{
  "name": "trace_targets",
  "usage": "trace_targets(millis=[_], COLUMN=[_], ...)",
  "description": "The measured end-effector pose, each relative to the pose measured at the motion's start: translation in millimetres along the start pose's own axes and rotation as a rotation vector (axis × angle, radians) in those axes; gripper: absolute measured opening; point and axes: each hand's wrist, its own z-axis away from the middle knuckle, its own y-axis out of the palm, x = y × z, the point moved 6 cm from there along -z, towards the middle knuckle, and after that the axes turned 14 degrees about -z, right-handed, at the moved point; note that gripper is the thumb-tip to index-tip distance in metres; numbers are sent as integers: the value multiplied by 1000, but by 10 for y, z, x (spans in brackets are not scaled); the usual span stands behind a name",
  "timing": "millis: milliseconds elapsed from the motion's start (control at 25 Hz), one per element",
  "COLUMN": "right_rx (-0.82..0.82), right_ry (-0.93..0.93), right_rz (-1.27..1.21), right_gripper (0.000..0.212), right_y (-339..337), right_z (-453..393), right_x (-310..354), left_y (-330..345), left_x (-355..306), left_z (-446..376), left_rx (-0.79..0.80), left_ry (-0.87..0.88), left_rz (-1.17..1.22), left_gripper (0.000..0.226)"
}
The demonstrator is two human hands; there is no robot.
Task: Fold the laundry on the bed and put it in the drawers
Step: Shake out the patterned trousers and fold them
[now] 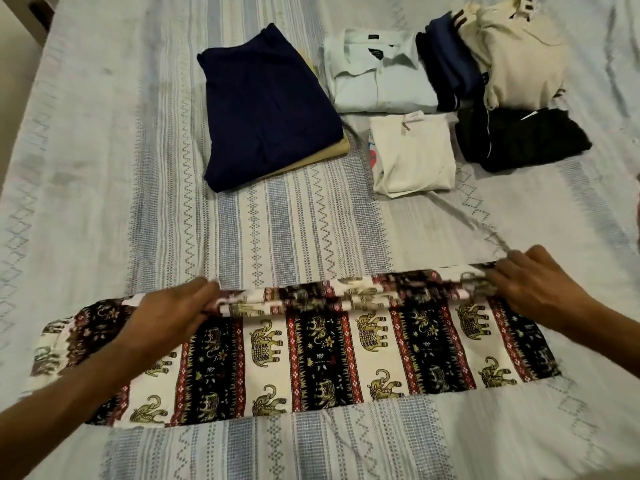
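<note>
An elephant-print cloth (311, 355) in black, cream and red lies stretched across the near part of the bed (104, 168). Its far edge is lifted and rolled over toward me. My left hand (169, 313) grips that raised edge at the left, fingers curled round the fabric. At the right end of the same edge, my right hand (533, 282) pinches the cloth. Folded clothes sit further back: a navy garment (266, 109) on top of a tan one (311, 157), a pale blue shirt (377, 71), and a white garment (412, 154).
At the back right lie a dark blue folded piece (446, 71), a cream garment (519, 57) and a black garment (519, 140). The striped bedsheet shows bare between the piles and the printed cloth. A dark floor corner (38, 8) appears at the top left.
</note>
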Motion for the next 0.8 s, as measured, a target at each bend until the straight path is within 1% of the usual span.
trace_targets(millis=[40, 120, 200, 240, 320, 400, 440, 560, 640, 720, 800], right_rx=[6, 27, 37, 40, 43, 81, 109, 170, 120, 64, 51], right_ry=[-15, -35, -15, 27, 114, 163, 182, 212, 235, 299, 289], right_rz=[8, 23, 21, 14, 17, 67, 115, 220, 201, 169, 126], right_gripper=[48, 50, 54, 55, 56, 58, 57, 43, 36, 32, 35], right_y=[94, 309, 493, 539, 580, 587, 590, 547, 426, 331, 394], right_z=[79, 133, 112, 96, 84, 95, 104, 51, -62, -133, -80], right_x=[41, 111, 154, 150, 89, 8, -40, -149, -220, -302, -283], left_y=[80, 271, 468, 527, 584, 571, 565, 540, 504, 484, 519], left_x=[-80, -206, -263, -273, -262, -263, -255, -144, -31, 26, -15], left_z=[81, 196, 250, 241, 189, 131, 105, 47, 15, -2, 24], left_rx=[16, 65, 113, 124, 107, 91, 91, 86, 55, 32, 39], left_ry=[43, 63, 24, -8, -84, -138, -152, -179, -197, -231, -238], left_rz=[-40, -136, -202, -219, -256, -314, -344, -352, -289, -273, -272], left_gripper=[57, 66, 70, 70, 67, 64, 64, 60, 55, 52, 53])
